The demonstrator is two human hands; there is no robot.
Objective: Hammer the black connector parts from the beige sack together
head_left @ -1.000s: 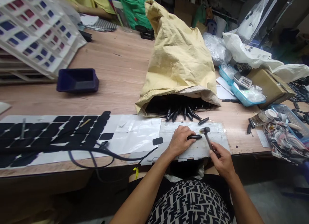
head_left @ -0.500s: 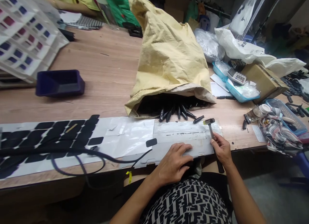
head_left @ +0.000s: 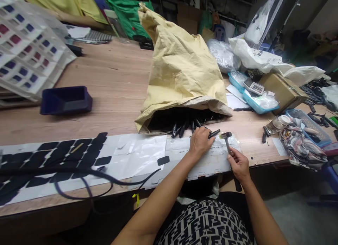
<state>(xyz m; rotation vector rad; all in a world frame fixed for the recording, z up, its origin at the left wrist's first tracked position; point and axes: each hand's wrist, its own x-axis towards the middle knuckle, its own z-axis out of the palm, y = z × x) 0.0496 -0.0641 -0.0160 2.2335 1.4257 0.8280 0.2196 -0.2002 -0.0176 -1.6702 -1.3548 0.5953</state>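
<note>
In my right hand (head_left: 239, 164) is a small hammer (head_left: 228, 144), gripped by its handle with the head pointing away from me; the head has a yellowish face on one side. My left hand (head_left: 200, 143) reaches over the pale board (head_left: 171, 174) at the sack's mouth, palm down, fingers slightly apart. Its fingertips are at several slim black plastic pieces (head_left: 182, 130), partly hiding them. One loose black piece (head_left: 214, 133) lies beside its thumb and index finger. The large yellow cloth sack (head_left: 185, 69) lies with its dark opening toward me, more black pieces inside.
Left are a dark blue bin (head_left: 66, 100), a white lattice basket (head_left: 29, 51), black pads (head_left: 66, 153) on white sheeting and a black cable (head_left: 113, 181). Right are blue trays (head_left: 260, 104), a calculator (head_left: 254, 86), a jar (head_left: 277, 124) and a patterned cloth (head_left: 299, 144). A person's yellow sleeve shows top left.
My left hand has moved forward from the board's near edge to the black pieces at the sack's mouth. My right hand keeps the hammer in about the same place. The view has shifted slightly.
</note>
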